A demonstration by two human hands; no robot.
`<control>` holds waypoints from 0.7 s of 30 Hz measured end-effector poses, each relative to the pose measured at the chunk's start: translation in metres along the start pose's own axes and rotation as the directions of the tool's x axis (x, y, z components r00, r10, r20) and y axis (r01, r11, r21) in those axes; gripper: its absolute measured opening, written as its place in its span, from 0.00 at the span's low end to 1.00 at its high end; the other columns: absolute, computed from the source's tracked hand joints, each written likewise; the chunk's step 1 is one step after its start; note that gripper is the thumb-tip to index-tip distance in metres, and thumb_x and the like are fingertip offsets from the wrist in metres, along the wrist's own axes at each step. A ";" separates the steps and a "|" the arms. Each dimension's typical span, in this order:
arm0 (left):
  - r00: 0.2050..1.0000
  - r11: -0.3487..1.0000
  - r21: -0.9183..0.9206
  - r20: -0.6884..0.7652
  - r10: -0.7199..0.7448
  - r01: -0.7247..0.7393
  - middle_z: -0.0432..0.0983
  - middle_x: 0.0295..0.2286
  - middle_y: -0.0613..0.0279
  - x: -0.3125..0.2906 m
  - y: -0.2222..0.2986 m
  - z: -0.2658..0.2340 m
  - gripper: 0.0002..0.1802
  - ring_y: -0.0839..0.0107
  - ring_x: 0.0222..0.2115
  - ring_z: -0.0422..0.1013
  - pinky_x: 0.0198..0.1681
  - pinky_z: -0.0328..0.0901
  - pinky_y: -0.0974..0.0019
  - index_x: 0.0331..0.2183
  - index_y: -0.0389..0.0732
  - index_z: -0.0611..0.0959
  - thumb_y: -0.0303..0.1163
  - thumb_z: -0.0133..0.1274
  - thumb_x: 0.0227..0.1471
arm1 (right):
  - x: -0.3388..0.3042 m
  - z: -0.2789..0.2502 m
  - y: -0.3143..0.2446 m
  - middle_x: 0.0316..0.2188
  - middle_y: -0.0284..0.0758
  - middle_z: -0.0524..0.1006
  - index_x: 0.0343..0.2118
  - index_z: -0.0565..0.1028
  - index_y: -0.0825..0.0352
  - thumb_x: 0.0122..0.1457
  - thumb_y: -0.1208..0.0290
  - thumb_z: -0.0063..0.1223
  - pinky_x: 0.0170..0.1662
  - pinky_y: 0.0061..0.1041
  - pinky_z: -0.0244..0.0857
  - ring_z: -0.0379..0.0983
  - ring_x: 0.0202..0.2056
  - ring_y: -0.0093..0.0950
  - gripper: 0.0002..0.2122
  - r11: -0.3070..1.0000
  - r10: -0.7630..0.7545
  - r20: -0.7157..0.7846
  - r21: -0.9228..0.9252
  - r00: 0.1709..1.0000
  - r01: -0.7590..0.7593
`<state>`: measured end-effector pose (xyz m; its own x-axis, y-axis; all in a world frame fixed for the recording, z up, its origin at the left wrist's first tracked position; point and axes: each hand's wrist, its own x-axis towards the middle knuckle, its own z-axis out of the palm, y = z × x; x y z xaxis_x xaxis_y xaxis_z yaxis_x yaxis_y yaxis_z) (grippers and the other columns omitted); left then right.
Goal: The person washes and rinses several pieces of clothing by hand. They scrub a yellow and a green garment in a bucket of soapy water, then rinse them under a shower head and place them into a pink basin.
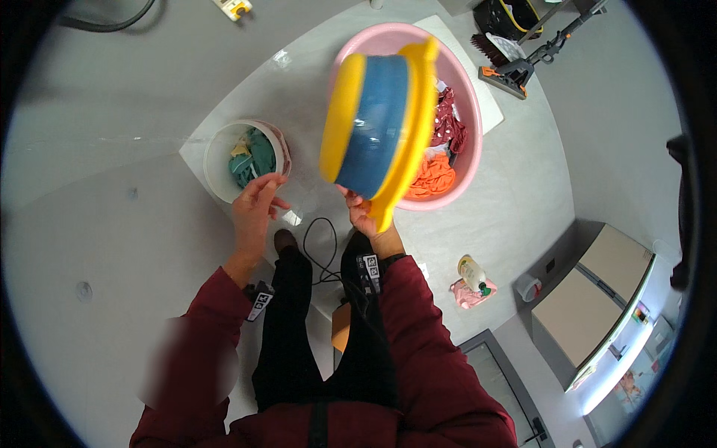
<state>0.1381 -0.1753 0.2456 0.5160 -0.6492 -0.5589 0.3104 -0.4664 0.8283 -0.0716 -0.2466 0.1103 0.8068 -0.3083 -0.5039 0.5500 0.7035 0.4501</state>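
My right hand (364, 215) grips the lower rim of a blue and yellow plastic basin (379, 123). The basin is tipped up on its side, so its inside is turned away from me. Behind it stands a large pink tub (472, 160), partly hidden. In the tub lie an orange cloth (433, 178) and a dark red dotted cloth (448, 127). My left hand (255, 205), fingers loosely apart and holding nothing, is at the near edge of a white bucket (212, 170). Green cloth (259, 155) lies inside that bucket; whether the hand touches the rim I cannot tell.
A white bottle with a green cap (472, 273) lies by a pink cloth (469, 296) on the floor to the right. A floor squeegee (515, 75) and a brush (489, 50) are at the far right. A black cable (323, 250) loops near my feet. A beige cabinet (579, 313) stands at right.
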 end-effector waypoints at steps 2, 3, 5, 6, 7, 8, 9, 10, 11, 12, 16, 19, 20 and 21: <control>0.999 0.998 0.028 -0.002 -0.051 0.051 0.74 0.34 0.63 0.003 -0.017 -0.011 0.13 0.79 0.21 0.69 0.22 0.58 0.79 0.38 0.39 0.76 0.34 0.44 0.53 | -0.004 -0.005 -0.001 0.35 0.37 0.72 0.41 0.67 0.65 0.51 0.70 0.49 0.29 0.19 0.64 0.70 0.31 0.30 0.14 0.884 -0.312 -0.198 -0.419 0.929 0.208; 0.994 0.993 0.046 -0.018 -0.105 0.106 0.74 0.35 0.63 0.004 -0.026 -0.017 0.13 0.80 0.21 0.69 0.22 0.58 0.79 0.39 0.39 0.76 0.35 0.45 0.53 | -0.010 -0.008 -0.003 0.32 0.35 0.72 0.38 0.68 0.66 0.49 0.74 0.48 0.32 0.22 0.65 0.70 0.31 0.30 0.12 0.858 -0.362 -0.277 -0.473 0.890 0.202; 0.992 0.990 0.063 -0.029 -0.126 0.128 0.74 0.35 0.63 0.005 -0.043 -0.027 0.13 0.79 0.21 0.69 0.21 0.57 0.79 0.39 0.38 0.75 0.34 0.45 0.53 | -0.022 -0.013 -0.009 0.28 0.33 0.71 0.34 0.67 0.68 0.46 0.78 0.49 0.34 0.25 0.66 0.70 0.30 0.28 0.10 0.764 -0.497 -0.273 -0.588 0.824 0.266; 0.986 0.984 0.071 -0.048 -0.159 0.162 0.74 0.35 0.63 0.004 -0.052 -0.032 0.13 0.79 0.21 0.69 0.21 0.57 0.79 0.39 0.38 0.75 0.33 0.45 0.52 | -0.030 -0.015 -0.015 0.27 0.32 0.70 0.34 0.67 0.68 0.46 0.78 0.48 0.30 0.25 0.66 0.70 0.28 0.27 0.10 0.659 -0.608 -0.317 -0.713 0.728 0.240; 0.984 0.982 0.064 -0.052 -0.172 0.176 0.74 0.35 0.62 0.003 -0.059 -0.037 0.13 0.79 0.21 0.69 0.21 0.57 0.79 0.39 0.38 0.75 0.33 0.45 0.52 | -0.036 -0.017 -0.023 0.27 0.32 0.70 0.34 0.66 0.68 0.46 0.79 0.48 0.28 0.24 0.66 0.69 0.27 0.26 0.11 0.582 -0.666 -0.244 -0.761 0.705 0.286; 0.979 0.979 0.055 -0.063 -0.194 0.197 0.74 0.36 0.62 0.002 -0.067 -0.041 0.13 0.79 0.22 0.69 0.21 0.57 0.79 0.39 0.37 0.75 0.34 0.45 0.52 | -0.040 -0.019 -0.030 0.27 0.31 0.69 0.35 0.66 0.67 0.46 0.79 0.48 0.25 0.24 0.65 0.69 0.26 0.25 0.11 0.498 -0.732 -0.208 -0.813 0.649 0.301; 0.972 0.973 0.044 -0.083 -0.221 0.225 0.74 0.36 0.62 -0.001 -0.074 -0.045 0.14 0.79 0.22 0.70 0.22 0.57 0.79 0.39 0.37 0.74 0.34 0.45 0.52 | -0.039 -0.021 -0.041 0.27 0.31 0.69 0.36 0.66 0.66 0.45 0.79 0.48 0.24 0.23 0.65 0.68 0.25 0.24 0.12 0.443 -0.800 -0.177 -0.819 0.573 0.365; 0.968 0.969 0.045 -0.077 -0.237 0.241 0.74 0.36 0.62 -0.003 -0.081 -0.048 0.14 0.79 0.22 0.70 0.22 0.57 0.78 0.39 0.37 0.74 0.34 0.44 0.52 | -0.034 -0.021 -0.053 0.27 0.30 0.68 0.37 0.66 0.65 0.45 0.79 0.49 0.22 0.22 0.64 0.68 0.24 0.24 0.13 0.387 -0.856 -0.152 -0.822 0.494 0.419; 0.964 0.965 0.045 -0.080 -0.255 0.259 0.74 0.36 0.62 -0.004 -0.088 -0.050 0.14 0.78 0.22 0.70 0.22 0.57 0.78 0.39 0.38 0.74 0.34 0.44 0.53 | -0.028 -0.022 -0.065 0.27 0.29 0.68 0.38 0.65 0.64 0.44 0.79 0.50 0.22 0.22 0.64 0.67 0.24 0.23 0.15 0.382 -0.880 -0.160 -0.798 0.446 0.466; 0.958 0.960 0.043 -0.084 -0.273 0.277 0.74 0.36 0.62 -0.005 -0.096 -0.051 0.14 0.78 0.23 0.70 0.22 0.57 0.78 0.40 0.38 0.74 0.34 0.44 0.53 | -0.021 -0.023 -0.078 0.27 0.29 0.68 0.38 0.65 0.64 0.44 0.79 0.50 0.22 0.23 0.65 0.68 0.24 0.24 0.15 0.373 -0.890 -0.159 -0.792 0.427 0.484; 0.937 0.939 0.029 -0.088 -0.340 0.343 0.74 0.36 0.65 -0.009 -0.120 -0.061 0.13 0.79 0.23 0.69 0.23 0.58 0.78 0.40 0.41 0.74 0.34 0.45 0.52 | 0.007 -0.032 -0.113 0.30 0.30 0.70 0.38 0.65 0.64 0.45 0.79 0.48 0.24 0.23 0.66 0.70 0.27 0.26 0.15 0.395 -0.914 -0.282 -0.785 0.292 0.477; 0.924 0.928 0.031 -0.108 -0.367 0.372 0.74 0.36 0.65 -0.008 -0.136 -0.070 0.13 0.78 0.23 0.69 0.24 0.58 0.77 0.40 0.40 0.74 0.35 0.46 0.52 | 0.006 -0.049 -0.118 0.32 0.31 0.71 0.39 0.65 0.65 0.48 0.75 0.49 0.28 0.24 0.68 0.71 0.31 0.28 0.14 0.409 -0.895 -0.249 -0.788 0.371 0.459; 0.921 0.924 0.031 -0.102 -0.377 0.381 0.73 0.36 0.65 -0.007 -0.140 -0.076 0.14 0.78 0.23 0.69 0.24 0.58 0.76 0.40 0.40 0.74 0.35 0.46 0.52 | 0.003 -0.053 -0.118 0.33 0.32 0.71 0.40 0.66 0.66 0.49 0.74 0.50 0.30 0.24 0.68 0.71 0.32 0.29 0.14 0.416 -0.882 -0.232 -0.791 0.410 0.448; 0.918 0.921 0.028 -0.097 -0.384 0.388 0.73 0.36 0.65 -0.006 -0.144 -0.080 0.14 0.78 0.24 0.69 0.24 0.58 0.76 0.40 0.40 0.74 0.35 0.46 0.52 | -0.003 -0.057 -0.119 0.34 0.32 0.71 0.41 0.66 0.66 0.50 0.70 0.51 0.31 0.26 0.68 0.71 0.33 0.29 0.15 0.447 -0.853 -0.253 -0.807 0.457 0.387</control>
<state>0.1544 -0.0566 0.1329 0.4322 -0.3585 -0.8274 0.4638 -0.6985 0.5449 -0.1516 -0.2931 0.0164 -0.1548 -0.5788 -0.8006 0.3835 0.7117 -0.5886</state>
